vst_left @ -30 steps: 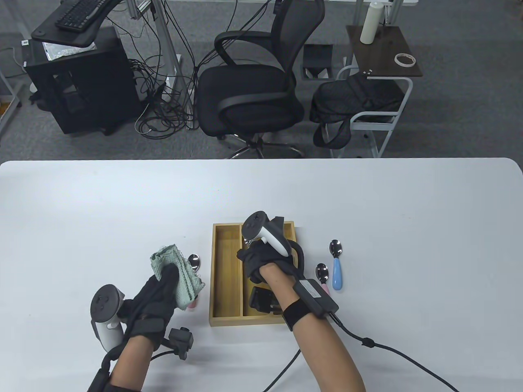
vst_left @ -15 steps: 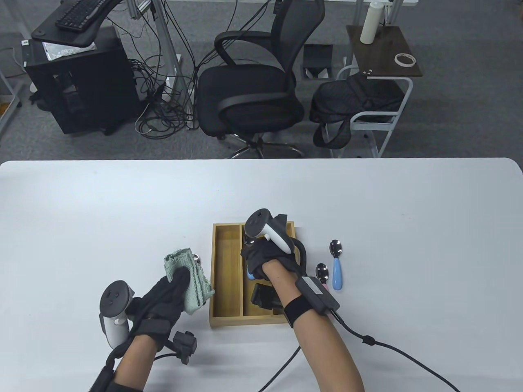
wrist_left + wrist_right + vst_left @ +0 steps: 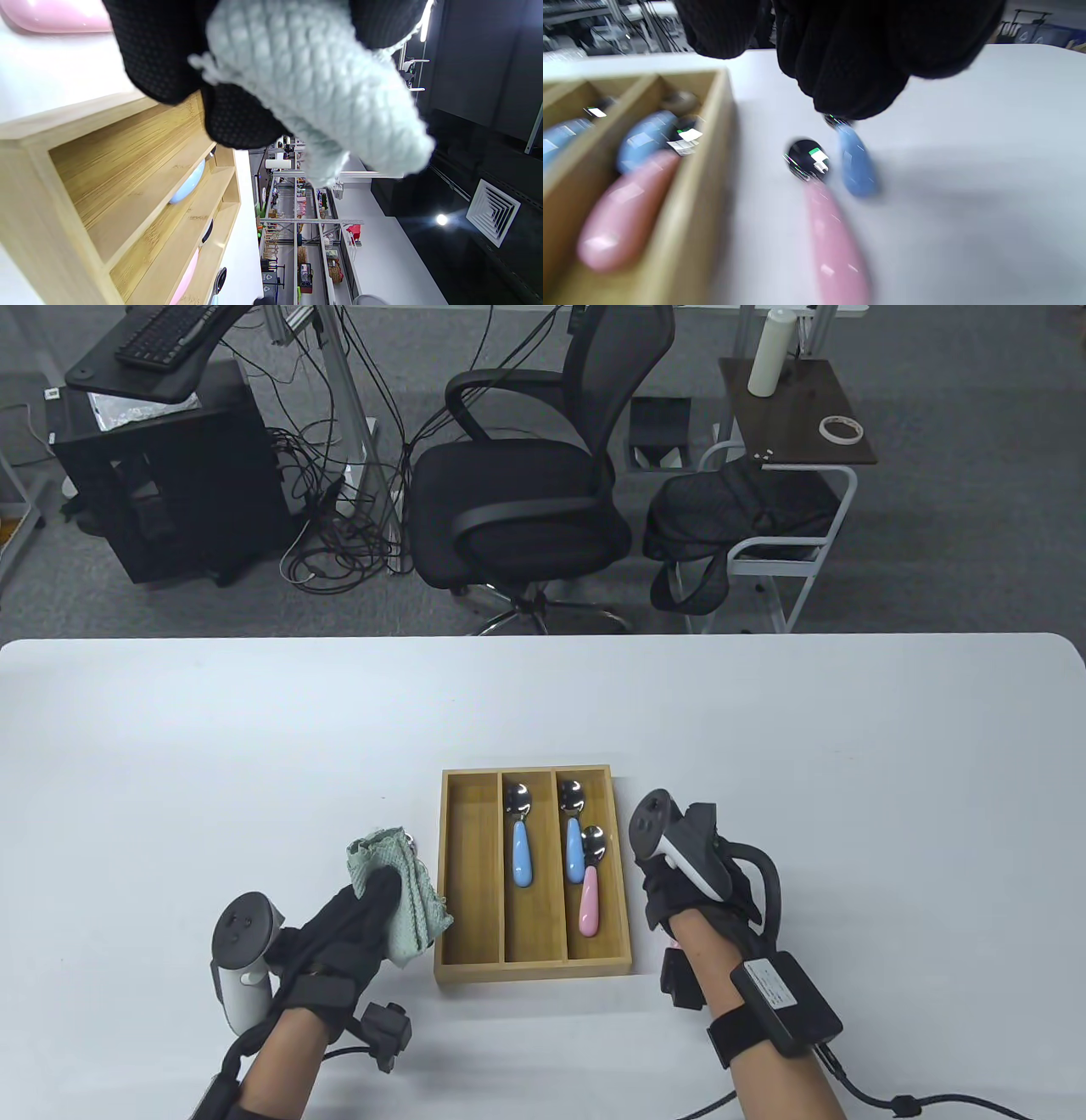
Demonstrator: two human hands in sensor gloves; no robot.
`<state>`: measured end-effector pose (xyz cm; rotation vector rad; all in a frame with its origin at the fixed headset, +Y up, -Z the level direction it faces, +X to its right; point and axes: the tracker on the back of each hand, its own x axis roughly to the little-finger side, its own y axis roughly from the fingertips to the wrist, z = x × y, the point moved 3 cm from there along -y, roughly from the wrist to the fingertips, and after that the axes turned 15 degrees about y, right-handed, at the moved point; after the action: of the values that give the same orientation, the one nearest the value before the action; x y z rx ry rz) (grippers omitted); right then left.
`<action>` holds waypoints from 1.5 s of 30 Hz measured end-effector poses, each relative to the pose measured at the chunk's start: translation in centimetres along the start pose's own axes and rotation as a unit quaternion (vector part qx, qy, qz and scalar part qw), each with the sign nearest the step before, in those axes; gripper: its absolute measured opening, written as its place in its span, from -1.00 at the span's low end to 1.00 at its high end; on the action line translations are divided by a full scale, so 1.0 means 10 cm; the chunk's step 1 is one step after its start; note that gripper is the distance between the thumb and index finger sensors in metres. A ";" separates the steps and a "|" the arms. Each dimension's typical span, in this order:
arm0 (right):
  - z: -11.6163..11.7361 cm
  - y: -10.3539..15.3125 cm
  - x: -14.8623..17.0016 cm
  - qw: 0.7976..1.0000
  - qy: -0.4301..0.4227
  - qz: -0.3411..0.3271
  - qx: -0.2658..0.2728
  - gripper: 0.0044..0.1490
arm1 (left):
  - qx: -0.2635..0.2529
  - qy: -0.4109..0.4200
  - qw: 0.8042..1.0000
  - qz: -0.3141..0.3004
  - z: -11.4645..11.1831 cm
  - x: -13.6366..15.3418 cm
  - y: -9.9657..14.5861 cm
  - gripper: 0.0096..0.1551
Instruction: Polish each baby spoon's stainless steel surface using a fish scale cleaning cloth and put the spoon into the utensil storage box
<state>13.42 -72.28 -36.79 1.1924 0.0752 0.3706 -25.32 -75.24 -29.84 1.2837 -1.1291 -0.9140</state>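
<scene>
The wooden storage box (image 3: pixel 450 874) has three compartments. A blue-handled spoon (image 3: pixel 520 853) lies in the middle one. The right one holds another blue spoon (image 3: pixel 574 840) and a pink spoon (image 3: pixel 589 899). My left hand (image 3: pixel 377 899) grips the green cloth (image 3: pixel 399 882) just left of the box, over a pink-handled spoon (image 3: pixel 55 17) on the table. My right hand (image 3: pixel 670 899) hovers right of the box and holds nothing. Under its fingers (image 3: pixel 848 63) lie a pink spoon (image 3: pixel 831 237) and a blue spoon (image 3: pixel 857 165), both hidden in the table view.
The box's left compartment (image 3: pixel 471 874) holds nothing. The box wall (image 3: pixel 704 203) stands close to the left of the two loose spoons. Cables trail from both wrists toward the near table edge. A chair and shelves stand beyond the table.
My right hand has let go of a blue spoon in the middle compartment and moved right, out of the box, to above the two loose spoons. My left hand with the cloth drifted slightly right.
</scene>
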 end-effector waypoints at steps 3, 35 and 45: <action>0.14 -0.02 0.07 0.999 0.012 0.024 0.019 -0.30 | 0.001 -0.004 1.000 0.001 -0.01 0.01 0.00 -0.46; -0.17 0.11 0.32 0.964 -0.243 -0.097 0.036 -0.42 | 0.027 -0.003 1.000 0.014 -0.08 0.05 -0.03 -0.45; -0.32 1.19 -0.55 0.890 -0.278 -0.345 0.104 -0.42 | 0.046 0.031 0.998 0.003 -0.10 0.04 -0.01 -0.34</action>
<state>4.59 -67.46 -27.84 1.3571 0.0370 -0.6249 -24.25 -75.45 -29.87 1.3735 -1.1362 -0.8193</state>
